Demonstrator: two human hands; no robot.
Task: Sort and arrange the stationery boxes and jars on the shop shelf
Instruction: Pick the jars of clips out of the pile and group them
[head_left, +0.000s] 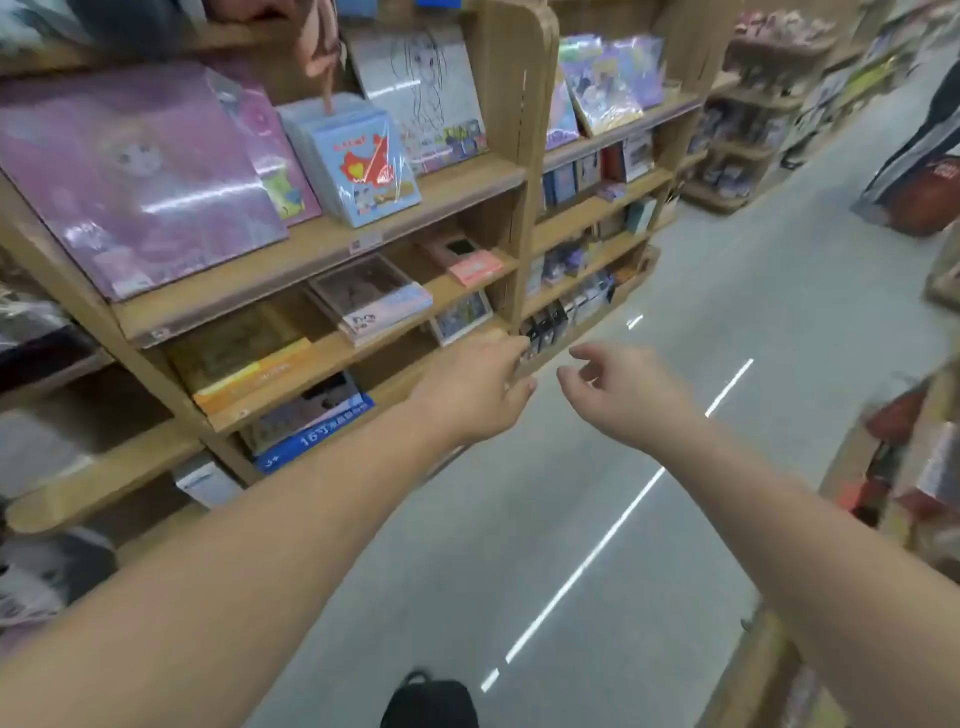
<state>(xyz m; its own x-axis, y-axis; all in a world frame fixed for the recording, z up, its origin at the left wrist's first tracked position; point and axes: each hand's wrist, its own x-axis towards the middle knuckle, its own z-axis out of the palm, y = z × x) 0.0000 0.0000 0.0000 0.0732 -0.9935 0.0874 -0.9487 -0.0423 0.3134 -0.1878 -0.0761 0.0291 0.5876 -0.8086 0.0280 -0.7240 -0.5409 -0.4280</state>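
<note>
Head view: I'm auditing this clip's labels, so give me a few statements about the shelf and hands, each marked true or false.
1. The right hand holds a jar. False: it holds nothing, its fingers loosely spread.
2. The blue booklet pack shares a shelf with the large purple pack. True.
3. The left hand reaches up to that shelf. False: it is well below it.
4. A blue-edged box lies below that shelf. True.

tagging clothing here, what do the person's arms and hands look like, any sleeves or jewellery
The left forearm and right forearm are bare, no sleeves in view. The left hand and right hand wear no gloves; no watch, bracelet or ring shows.
</note>
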